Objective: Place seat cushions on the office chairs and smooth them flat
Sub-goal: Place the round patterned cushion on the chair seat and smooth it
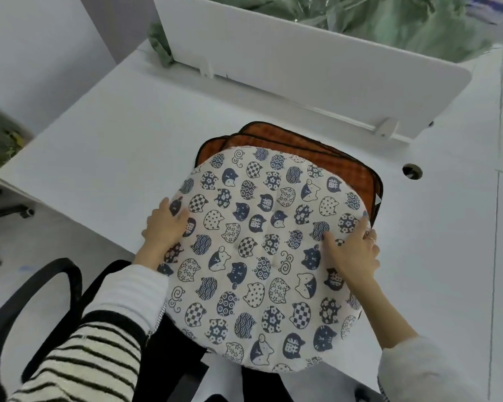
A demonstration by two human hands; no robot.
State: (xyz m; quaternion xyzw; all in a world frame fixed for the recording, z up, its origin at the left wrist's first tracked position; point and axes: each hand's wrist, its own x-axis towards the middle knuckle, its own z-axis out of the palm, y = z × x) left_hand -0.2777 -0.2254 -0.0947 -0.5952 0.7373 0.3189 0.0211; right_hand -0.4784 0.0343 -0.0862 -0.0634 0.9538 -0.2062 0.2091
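Between the two hands, in the head view, sits a round cushion (262, 262), cream with a navy cat-face print and small tufted dimples. The left hand (164, 224) grips its left edge: the thumb lies on the printed top and the other fingers curl out of sight under the rim. The right hand (353, 250) holds the opposite edge, thumb stretched inward across the fabric, remaining fingers wrapped round the rim; a ring (371, 240) shows on one of them. Both hands are closed on the cushion, which tilts, its far part over the white desk (114, 146) and its near part hanging past the desk's edge toward the person.

Just beyond the held cushion, away from both grips, lie orange checked cushions (288, 143) with dark piping, stacked flat on the desk and partly covered by the round one. Farther still stands a white divider panel (273, 59), with green plastic-wrapped material (389, 21) behind it. To the right of the right hand's grip, well apart, is a round cable hole (412, 171) in the desktop.

Below and left of the left hand's grip, a black chair armrest (41, 285) curves near the striped sleeve (84, 358). The chair's seat is mostly hidden by the arms and the cushion. Far left, the wheeled base of another chair (0, 216) shows under the neighbouring desk.
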